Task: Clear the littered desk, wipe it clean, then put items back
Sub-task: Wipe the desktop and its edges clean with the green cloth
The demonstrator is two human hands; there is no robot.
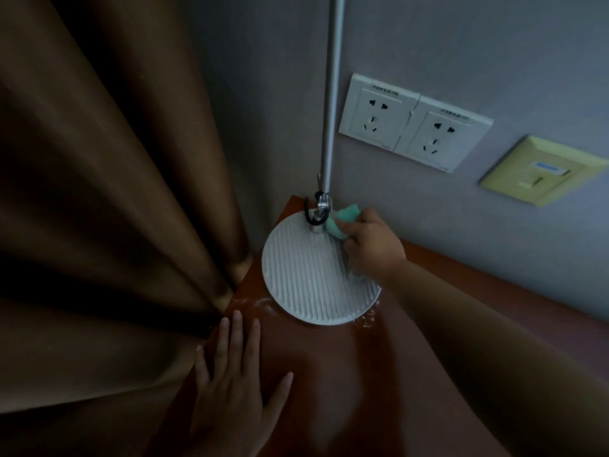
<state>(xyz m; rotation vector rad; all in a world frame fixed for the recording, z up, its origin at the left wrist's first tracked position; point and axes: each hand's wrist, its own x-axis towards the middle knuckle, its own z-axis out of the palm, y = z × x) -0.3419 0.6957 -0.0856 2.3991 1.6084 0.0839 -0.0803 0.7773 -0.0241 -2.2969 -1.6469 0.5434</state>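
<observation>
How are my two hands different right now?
The left hand lies flat with fingers spread on the desk; the right hand curls around a green sponge. The left hand is off the lamp base; the right hand is over it. Both are bare.

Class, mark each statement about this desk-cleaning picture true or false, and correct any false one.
1. The right hand holds a green sponge at the foot of the lamp pole. True.
2. The left hand grips the lamp pole. False: it lies flat, fingers straight, on the desk.
3. The round lamp base is white and ribbed. True.
4. Plugs sit in both white wall sockets. False: nothing is plugged into either.
5. A brown curtain hangs to the left of the desk. True.
</observation>
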